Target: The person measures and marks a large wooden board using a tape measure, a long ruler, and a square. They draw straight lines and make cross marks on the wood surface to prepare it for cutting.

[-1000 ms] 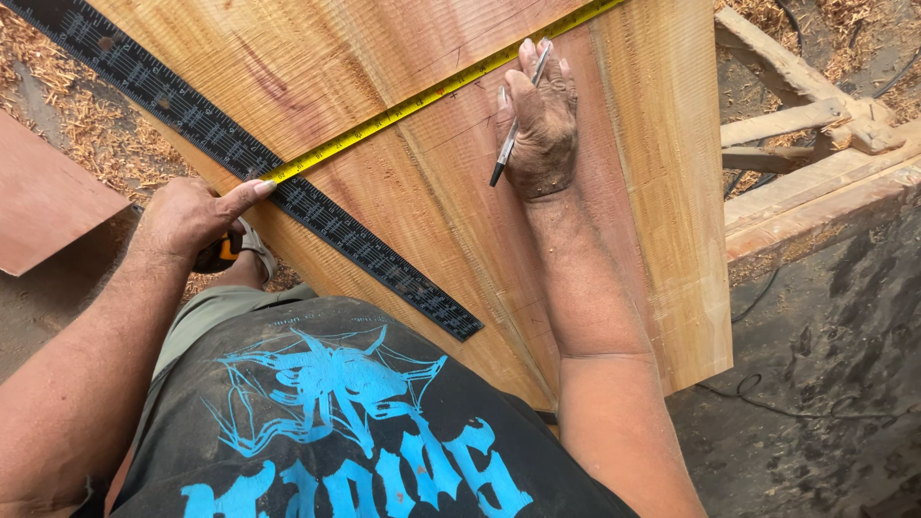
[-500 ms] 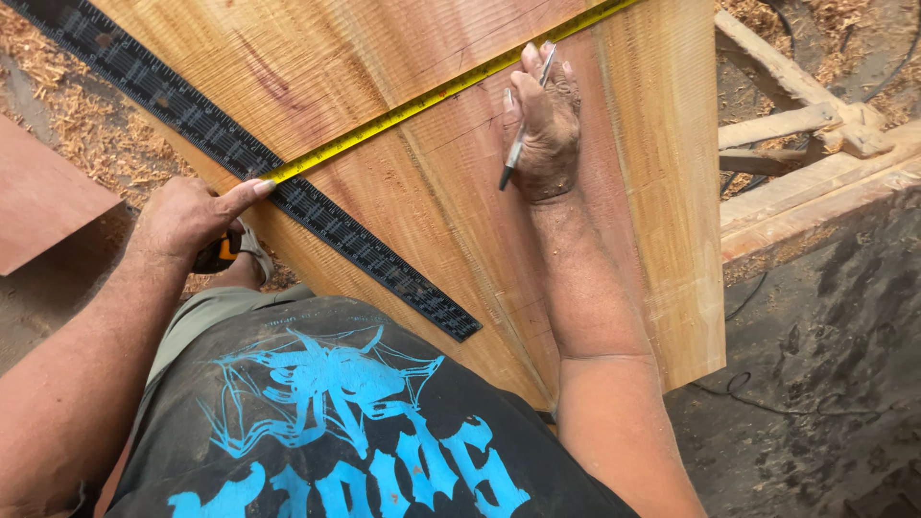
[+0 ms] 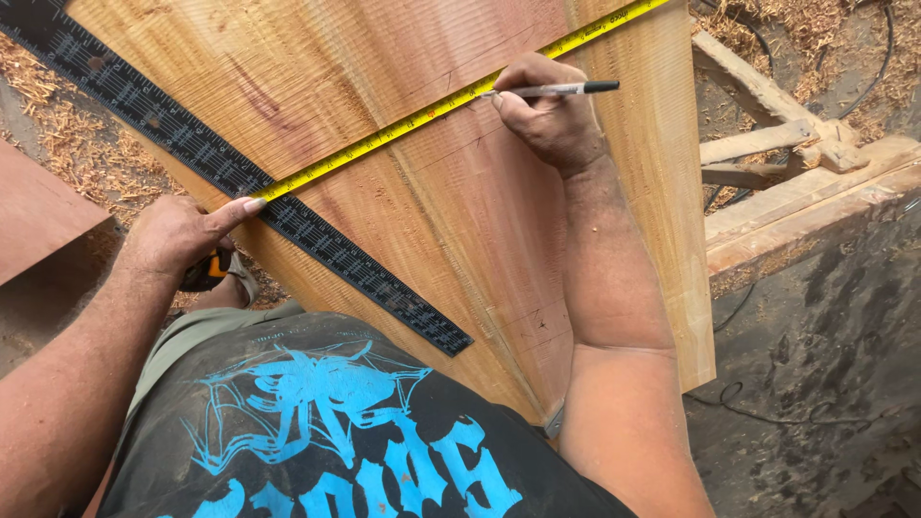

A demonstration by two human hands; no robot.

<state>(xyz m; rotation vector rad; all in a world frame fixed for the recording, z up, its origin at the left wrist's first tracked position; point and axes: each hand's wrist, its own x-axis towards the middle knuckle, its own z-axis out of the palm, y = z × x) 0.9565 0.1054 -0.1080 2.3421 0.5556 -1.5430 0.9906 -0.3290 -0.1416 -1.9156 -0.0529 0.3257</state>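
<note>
A wide pale wooden slab (image 3: 403,192) lies in front of me. A yellow measuring tape (image 3: 403,125) stretches across it from lower left to upper right. My left hand (image 3: 182,235) grips the tape's case at the slab's left edge, with the forefinger pressing the tape down. My right hand (image 3: 547,115) holds a grey pen with a black cap (image 3: 556,89), its tip touching the wood beside the tape. A long black steel ruler (image 3: 240,182) lies along the slab's left edge, under the tape.
Sawdust and shavings (image 3: 67,144) cover the ground at left, beside a reddish board (image 3: 38,216). Rough timber pieces (image 3: 767,144) and a thick beam (image 3: 815,201) lie at right, with a dark cable (image 3: 748,403) on the grey floor.
My right hand turned and slid left along the tape; the pen, earlier pointing down along the slab, now lies level with its tip at the tape. My left hand stayed put.
</note>
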